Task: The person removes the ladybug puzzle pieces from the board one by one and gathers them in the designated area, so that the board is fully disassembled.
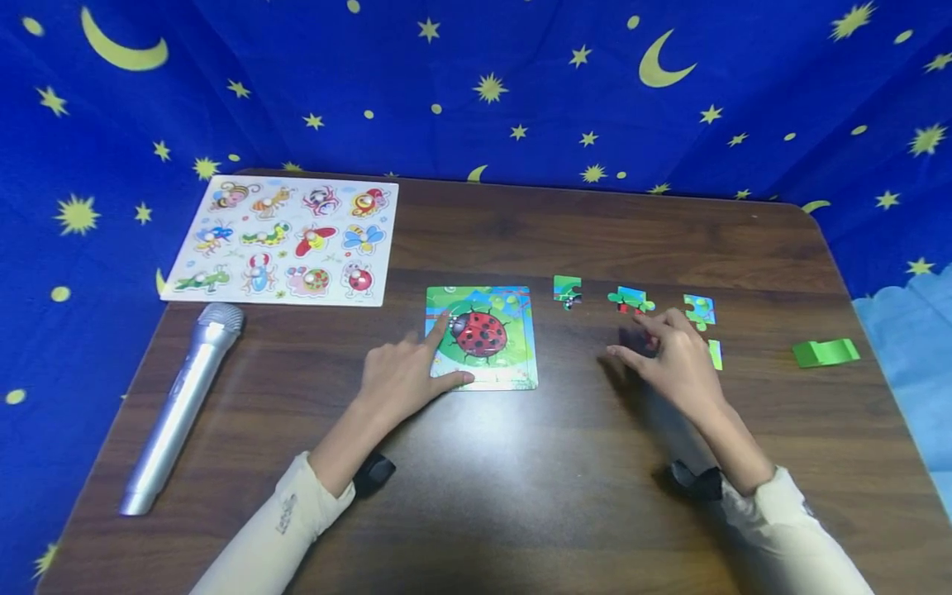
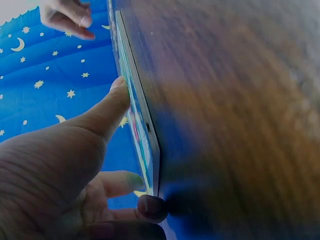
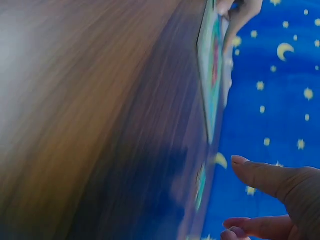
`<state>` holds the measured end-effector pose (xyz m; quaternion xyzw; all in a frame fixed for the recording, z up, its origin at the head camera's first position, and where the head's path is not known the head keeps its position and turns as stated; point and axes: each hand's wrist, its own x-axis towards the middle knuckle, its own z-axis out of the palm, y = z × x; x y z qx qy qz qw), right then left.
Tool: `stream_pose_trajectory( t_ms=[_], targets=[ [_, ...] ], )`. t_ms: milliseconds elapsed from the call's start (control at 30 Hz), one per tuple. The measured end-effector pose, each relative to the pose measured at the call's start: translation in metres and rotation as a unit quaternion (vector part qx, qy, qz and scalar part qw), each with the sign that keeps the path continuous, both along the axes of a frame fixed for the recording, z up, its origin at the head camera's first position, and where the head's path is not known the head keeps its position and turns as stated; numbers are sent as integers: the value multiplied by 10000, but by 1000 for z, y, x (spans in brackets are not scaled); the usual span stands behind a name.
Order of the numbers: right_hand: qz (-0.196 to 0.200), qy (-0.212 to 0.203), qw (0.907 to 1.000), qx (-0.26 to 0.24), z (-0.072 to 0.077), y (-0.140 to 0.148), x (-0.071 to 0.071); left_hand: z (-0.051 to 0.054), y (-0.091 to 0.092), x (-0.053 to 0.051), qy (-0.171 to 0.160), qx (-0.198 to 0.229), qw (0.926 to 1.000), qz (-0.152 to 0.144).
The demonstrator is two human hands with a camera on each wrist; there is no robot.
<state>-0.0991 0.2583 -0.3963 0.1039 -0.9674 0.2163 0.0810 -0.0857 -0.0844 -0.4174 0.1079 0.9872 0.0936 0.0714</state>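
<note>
A square ladybug jigsaw puzzle point(image 1: 481, 335) lies flat in its tray at the middle of the table. My left hand point(image 1: 397, 376) rests on its left side, index finger and thumb laid on the picture; in the left wrist view the thumb point(image 2: 112, 107) touches its face. My right hand point(image 1: 680, 364) hovers over loose puzzle pieces, thumb and fingers apart, nothing seen between them. One piece point(image 1: 567, 289) lies right of the tray, another point(image 1: 630, 299) just beyond my right fingertips. Further right are a blue-green piece point(image 1: 701, 311) and one point(image 1: 716, 354) partly hidden by the hand.
A white insect peg board point(image 1: 283, 240) lies at the back left, with a silver microphone point(image 1: 182, 405) in front of it. A folded green strip point(image 1: 825, 353) is near the right edge of the wooden table point(image 1: 476, 529). A blue starry curtain point(image 1: 416, 66) hangs behind.
</note>
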Motion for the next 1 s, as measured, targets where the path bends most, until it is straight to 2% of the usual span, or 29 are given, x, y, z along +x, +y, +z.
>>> stream_pose_trajectory(
  t_ms=[133,233,367,500,700,1000],
  targets=[
    [313,-30,9994,-122,-3,-30,-6,-1,-1,2,54,-49,10000,52],
    [675,-344,9969,-235,-5,-57,-13,-1,0,3,56,-74,9999,91],
    [1203,-890,9881,-358,-8,-92,-20,-1,1,4,-28,-138,9998,127],
    [1506,-1065,9823,-324,-12,-115,-24,-1,1,4,-78,-197,9997,137],
    [1769,-1154,9772,-219,-18,-133,-30,0,1,4,-73,-207,9997,132],
    [2011,-994,9745,-8,-21,-137,-38,-1,1,4,-51,-211,9997,96]
  ],
)
